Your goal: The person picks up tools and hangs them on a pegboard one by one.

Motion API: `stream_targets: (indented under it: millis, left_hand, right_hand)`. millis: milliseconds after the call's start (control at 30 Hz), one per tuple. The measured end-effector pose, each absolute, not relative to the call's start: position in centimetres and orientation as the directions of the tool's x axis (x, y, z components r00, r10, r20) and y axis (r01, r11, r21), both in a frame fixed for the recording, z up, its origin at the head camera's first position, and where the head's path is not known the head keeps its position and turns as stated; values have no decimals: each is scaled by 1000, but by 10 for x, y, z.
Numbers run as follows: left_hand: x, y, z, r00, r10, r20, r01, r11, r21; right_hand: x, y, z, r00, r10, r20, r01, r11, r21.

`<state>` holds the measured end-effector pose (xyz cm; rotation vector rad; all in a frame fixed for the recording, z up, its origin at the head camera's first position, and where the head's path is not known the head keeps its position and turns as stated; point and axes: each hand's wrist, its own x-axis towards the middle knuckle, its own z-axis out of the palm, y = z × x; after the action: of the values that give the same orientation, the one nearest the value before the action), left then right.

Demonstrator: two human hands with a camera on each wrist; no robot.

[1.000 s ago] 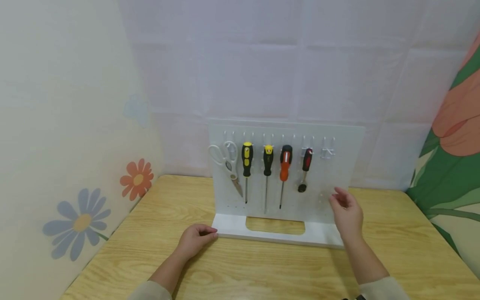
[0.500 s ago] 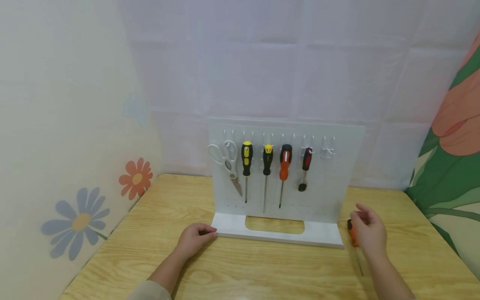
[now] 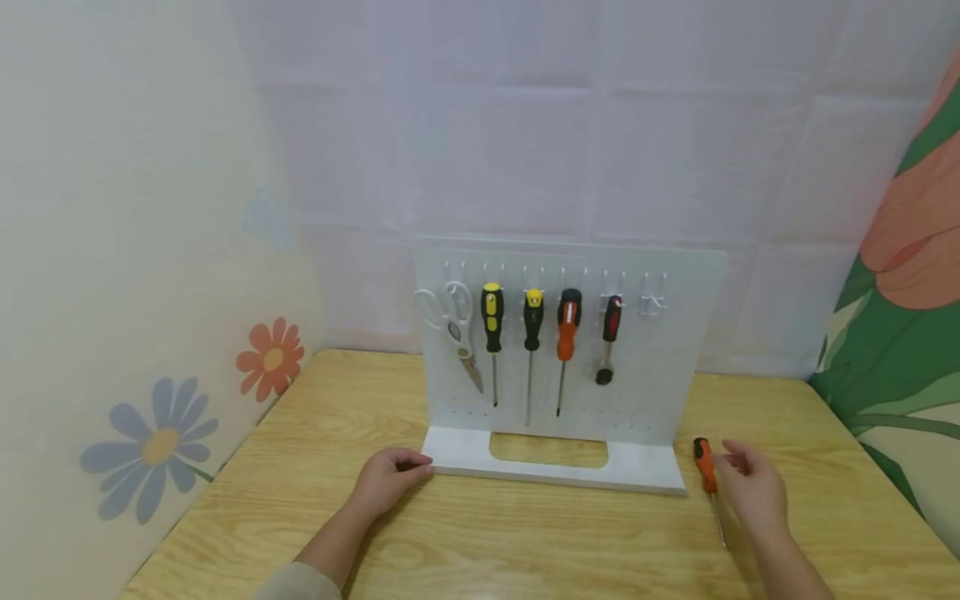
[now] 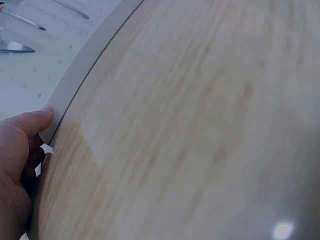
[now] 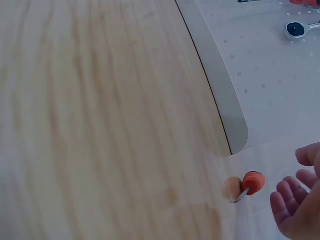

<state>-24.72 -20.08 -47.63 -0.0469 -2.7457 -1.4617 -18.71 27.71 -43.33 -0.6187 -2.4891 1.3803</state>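
A white pegboard stand [image 3: 555,477] stands upright on the table. My left hand [image 3: 390,482] pinches the front left corner of its base; in the left wrist view the thumb [image 4: 37,121] lies against the base edge. An orange and black screwdriver [image 3: 706,467] lies on the table right of the stand, handle away from me. Just right of it is my right hand [image 3: 756,492], holding nothing, fingers loosely bent. The right wrist view shows a gap between that hand [image 5: 305,207] and the screwdriver's orange handle [image 5: 254,182].
On the pegboard hang white scissors [image 3: 453,321], two yellow-and-black screwdrivers [image 3: 492,321] [image 3: 533,321], an orange-and-black screwdriver [image 3: 567,329] and a ratchet wrench [image 3: 611,329]. A hook [image 3: 652,304] at the far right bears no tool. Wood-grain table [image 3: 510,542] surrounds the base.
My right hand has moved from in front of the pegboard's right side down and right, past the loose screwdriver, which now shows whole. My left hand stays at the base corner.
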Motion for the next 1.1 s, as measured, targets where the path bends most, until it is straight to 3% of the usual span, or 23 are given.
stream_targets:
  millis: [200,767,1100]
  left_hand:
    - [-247,-201,-475,-999,16,36,38,560,828]
    - [-248,-202,-477,-999,26,38,46,557,829]
    - [-248,-202,-477,-999,28,29,39,553,832]
  right_hand:
    - [-189,286,-442,-930,360,-77,263,503,-823]
    - [-193,286,-451,-954,286,-90,266,666,-697]
    - [-194,285,-453,-945,319,-72,278,668,-690]
